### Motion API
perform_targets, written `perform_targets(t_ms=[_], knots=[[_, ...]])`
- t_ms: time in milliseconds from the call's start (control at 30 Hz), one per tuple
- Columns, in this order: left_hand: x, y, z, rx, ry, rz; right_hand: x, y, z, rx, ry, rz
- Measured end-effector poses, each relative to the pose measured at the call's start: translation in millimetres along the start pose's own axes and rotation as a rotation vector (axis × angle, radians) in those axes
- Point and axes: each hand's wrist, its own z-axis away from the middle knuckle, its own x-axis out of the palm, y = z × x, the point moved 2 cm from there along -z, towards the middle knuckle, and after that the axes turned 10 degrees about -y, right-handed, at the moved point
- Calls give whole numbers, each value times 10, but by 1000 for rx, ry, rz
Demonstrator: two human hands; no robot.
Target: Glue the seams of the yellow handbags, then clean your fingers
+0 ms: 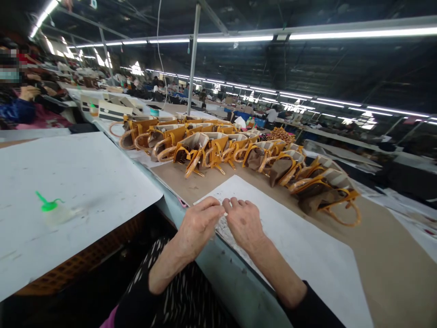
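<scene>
Over the near edge of a white sheet (300, 250), my left hand (200, 225) and my right hand (244, 223) meet, fingertips almost touching. The left thumb and fingers are pinched together. Curled fingers close my right hand too, its back turned up. A tiny pale speck shows between the fingertips; whether it is a nail or a held piece cannot be made out. Just beyond stand rows of yellow-and-brown handbags (327, 193) with loop handles, several wrapped in clear film.
Brown paper (392, 248) covers the table under the bags. On the left, a white-topped table (85, 168) bears a bottle with a green spout (51, 212). Boxes (114, 110) lie farther back. A person's hand (30, 93) shows at far left. A metal post (193, 59) rises behind.
</scene>
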Motion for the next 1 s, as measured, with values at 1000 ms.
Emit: perform_targets(t_ms=[1000], knots=[[130, 90, -16, -73, -94, 44, 139, -161, 257, -251, 284, 74]])
